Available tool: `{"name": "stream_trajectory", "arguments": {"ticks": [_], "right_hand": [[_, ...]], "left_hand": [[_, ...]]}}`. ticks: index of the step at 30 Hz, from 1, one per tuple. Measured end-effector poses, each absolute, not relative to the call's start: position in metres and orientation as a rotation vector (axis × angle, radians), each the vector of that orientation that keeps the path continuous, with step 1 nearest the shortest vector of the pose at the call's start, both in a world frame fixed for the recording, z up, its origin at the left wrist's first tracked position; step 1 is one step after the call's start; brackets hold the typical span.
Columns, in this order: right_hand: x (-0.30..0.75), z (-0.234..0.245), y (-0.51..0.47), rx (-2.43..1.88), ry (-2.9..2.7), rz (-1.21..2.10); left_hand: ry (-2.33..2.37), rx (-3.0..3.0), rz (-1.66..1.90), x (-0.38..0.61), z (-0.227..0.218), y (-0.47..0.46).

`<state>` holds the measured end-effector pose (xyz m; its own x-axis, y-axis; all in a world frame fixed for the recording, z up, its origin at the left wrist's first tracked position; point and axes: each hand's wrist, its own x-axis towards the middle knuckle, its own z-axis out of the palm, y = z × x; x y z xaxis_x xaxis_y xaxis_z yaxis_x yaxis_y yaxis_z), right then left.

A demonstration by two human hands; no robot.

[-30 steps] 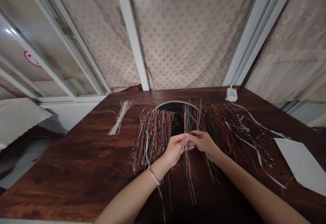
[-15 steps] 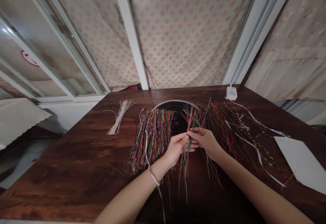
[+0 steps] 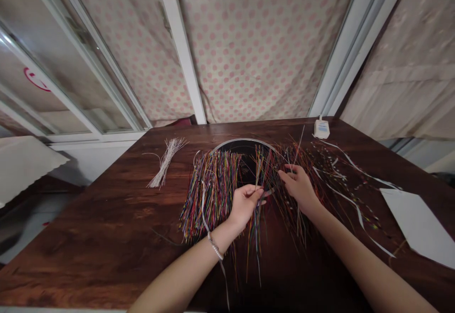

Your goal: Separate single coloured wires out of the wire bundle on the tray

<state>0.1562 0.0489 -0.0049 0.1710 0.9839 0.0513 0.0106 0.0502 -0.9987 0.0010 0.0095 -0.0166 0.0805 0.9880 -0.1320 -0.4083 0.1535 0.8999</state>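
Observation:
A dense fringe of thin multicoloured strands (image 3: 213,194) lies over a round black disc with a metal rim (image 3: 245,146) on the dark wooden table (image 3: 106,223). My left hand (image 3: 244,206) is pinching a small bunch of strands (image 3: 256,237), which hang below it and rise above it. My right hand (image 3: 300,188) is shut on other strands among the reddish spread (image 3: 280,185), and one long pale strand (image 3: 300,142) sticks up from its fingers. A pearl-like bracelet (image 3: 215,247) circles my left wrist.
A white wire bundle (image 3: 165,163) lies left of the fringe. Beaded white ribbons (image 3: 355,192) trail to the right, near a white paper sheet (image 3: 417,225). A white plug-like box (image 3: 322,129) stands at the far edge. Polka-dot fabric and window frames rise behind the table.
My right hand has moved right and away from my left, carrying strands with it. The two hands no longer touch, and the strands between them have spread apart.

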Motion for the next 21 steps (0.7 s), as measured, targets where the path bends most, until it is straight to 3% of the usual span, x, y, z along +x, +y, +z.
{"name": "stream_trajectory", "arguments": {"ticks": [16, 21], "right_hand": [[0.132, 0.006, 0.032, -1.231, -1.249, 1.230], [0.135, 0.006, 0.033, -1.213, -1.386, 1.132]], "left_hand": [[0.966, 1.105, 1.104, 0.002, -0.016, 0.004], [1.004, 1.305, 1.273, -0.001, -0.014, 0.007]]}}
